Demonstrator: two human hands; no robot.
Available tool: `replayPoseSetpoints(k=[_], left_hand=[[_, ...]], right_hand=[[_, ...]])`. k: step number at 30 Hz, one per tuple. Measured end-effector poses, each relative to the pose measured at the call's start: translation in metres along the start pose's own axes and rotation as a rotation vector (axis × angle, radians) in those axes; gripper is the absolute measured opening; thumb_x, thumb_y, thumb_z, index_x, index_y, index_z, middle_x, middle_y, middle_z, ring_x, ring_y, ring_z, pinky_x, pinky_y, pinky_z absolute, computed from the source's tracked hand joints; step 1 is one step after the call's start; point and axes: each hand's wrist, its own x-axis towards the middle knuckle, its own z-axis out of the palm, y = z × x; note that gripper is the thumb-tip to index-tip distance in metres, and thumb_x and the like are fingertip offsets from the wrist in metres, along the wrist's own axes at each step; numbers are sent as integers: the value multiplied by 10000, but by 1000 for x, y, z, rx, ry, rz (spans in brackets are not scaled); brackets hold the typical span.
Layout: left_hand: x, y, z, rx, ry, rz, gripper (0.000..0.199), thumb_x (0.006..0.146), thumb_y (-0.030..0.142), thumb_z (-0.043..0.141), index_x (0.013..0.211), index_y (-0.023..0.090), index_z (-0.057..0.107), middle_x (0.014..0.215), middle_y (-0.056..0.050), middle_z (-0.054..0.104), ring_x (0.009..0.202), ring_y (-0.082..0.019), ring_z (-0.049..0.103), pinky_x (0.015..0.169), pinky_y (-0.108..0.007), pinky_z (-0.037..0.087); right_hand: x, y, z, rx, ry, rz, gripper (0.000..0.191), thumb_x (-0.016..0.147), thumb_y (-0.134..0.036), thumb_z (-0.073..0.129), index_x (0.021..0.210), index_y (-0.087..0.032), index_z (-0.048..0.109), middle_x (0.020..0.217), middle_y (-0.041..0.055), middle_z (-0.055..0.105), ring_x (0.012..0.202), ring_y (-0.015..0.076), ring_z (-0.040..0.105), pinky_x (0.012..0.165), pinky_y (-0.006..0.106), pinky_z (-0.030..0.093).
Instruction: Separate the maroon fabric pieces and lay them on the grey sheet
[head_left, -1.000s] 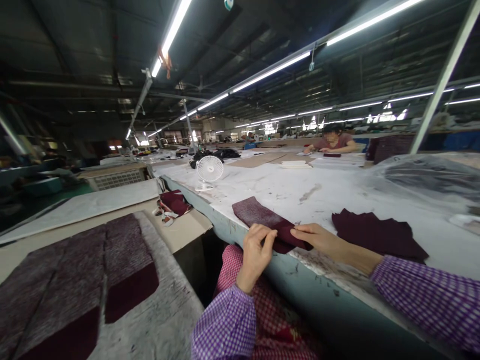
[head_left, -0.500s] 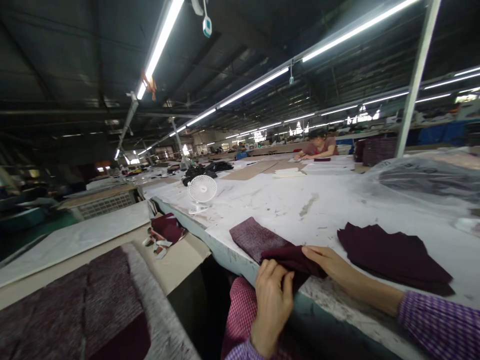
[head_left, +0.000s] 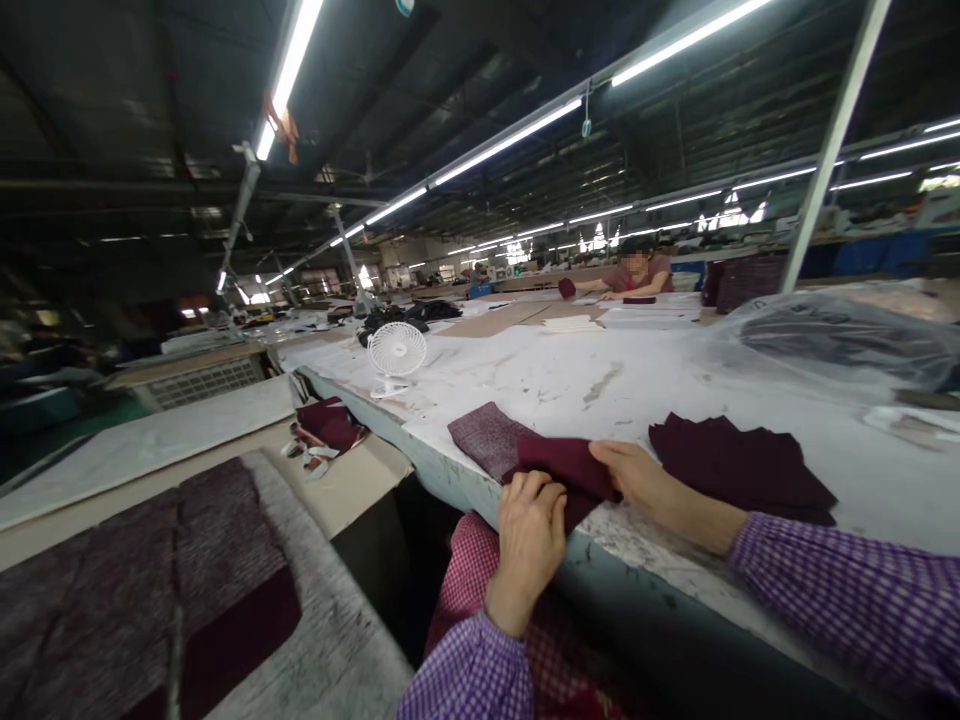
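Note:
At the near edge of the white-covered table, a folded maroon fabric piece [head_left: 559, 460] lies between my two hands. My left hand [head_left: 531, 515] grips its near edge with curled fingers. On the far right end, my right hand [head_left: 637, 475] pinches the cloth between thumb and fingers; the fingertips are partly hidden. Beneath and to the left is a speckled, lighter maroon fabric piece [head_left: 486, 436], lying flat. Right of my right hand, a fanned stack of maroon fabric pieces [head_left: 739, 465] rests on the table.
A small white fan [head_left: 397, 350] stands along the table's left edge. Speckled maroon panels [head_left: 232, 540] lie on a lower surface at left, near fabric scraps [head_left: 328, 425]. A plastic bag [head_left: 840, 340] sits at right. Across the table, a person [head_left: 637, 270] handles maroon cloth.
The maroon fabric between my hands has been lifted and spread into a smoother fold. Both hands appear slightly higher and further left as the view shifts. The person opposite now holds up a maroon piece.

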Motion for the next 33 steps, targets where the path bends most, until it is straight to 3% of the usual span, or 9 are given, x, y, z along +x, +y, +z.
replayPoseSetpoints(k=[4, 8, 12, 14, 17, 20, 25, 30, 33], left_hand=[[1, -4, 4, 51, -76, -4, 201, 884, 207, 473, 932, 210, 668, 970, -42, 625, 928, -190, 521, 837, -347, 427], [7, -3, -3, -63, -87, -43, 200, 873, 255, 491, 863, 191, 680, 953, -62, 638, 940, -208, 533, 887, -376, 417], [16, 23, -13, -732, -22, -299, 442, 868, 525, 434, 997, 147, 623, 989, -121, 644, 945, -240, 580, 856, -402, 465], [18, 40, -15, -1208, -146, -459, 578, 832, 629, 404, 1094, 139, 564, 1018, -138, 635, 890, -243, 616, 755, -398, 512], [12, 55, -9, -1502, -223, -616, 460, 722, 507, 634, 961, 116, 591, 834, -86, 646, 704, -184, 621, 628, -312, 515], [2, 56, 2, -1425, -59, -695, 244, 598, 216, 719, 781, 103, 602, 664, -25, 622, 575, -114, 563, 564, -222, 464], [-10, 54, 5, -1461, -62, -610, 261, 589, 121, 658, 848, 117, 632, 731, -34, 673, 648, -133, 606, 648, -234, 477], [-17, 59, 2, -1423, -144, -492, 249, 661, 136, 616, 909, 135, 628, 832, -44, 693, 734, -150, 630, 697, -244, 485], [-14, 52, 0, -1263, -153, -461, 292, 727, 199, 595, 1012, 139, 604, 863, -53, 688, 723, -144, 624, 683, -251, 488]], right_hand=[[24, -19, -47, 208, 309, 77, 196, 834, -392, 403, 770, -220, 471, 597, 44, 505, 598, 193, 516, 523, 304, 431], [20, -52, -88, 84, 404, -175, 227, 824, -402, 474, 710, -206, 472, 651, 12, 506, 614, 153, 495, 580, 279, 455], [-22, -77, -75, -519, 158, -507, 380, 881, -461, 428, 615, -190, 446, 610, -9, 467, 595, 130, 447, 599, 265, 407], [-47, -81, -54, -743, -58, -652, 376, 921, -400, 370, 651, -179, 506, 688, 20, 544, 669, 145, 502, 661, 281, 415], [-77, -83, -30, -847, -473, -764, 333, 930, -359, 381, 836, -168, 637, 908, 72, 642, 867, 184, 570, 769, 303, 436], [-91, -86, -32, -740, -665, -603, 334, 912, -415, 447, 1037, -191, 661, 983, 64, 674, 886, 178, 606, 773, 281, 463], [-80, -78, -65, -614, -191, -426, 501, 820, -496, 561, 1223, -199, 564, 1276, 115, 538, 1081, 253, 541, 891, 367, 451], [-76, -56, -77, -409, -403, -13, 715, 741, -455, 639, 1342, -136, 420, 1047, 134, 619, 874, 243, 604, 713, 363, 507], [-76, -47, -81, -346, -474, 56, 644, 713, -383, 665, 1281, -150, 470, 1014, 106, 615, 838, 211, 594, 663, 313, 493]])
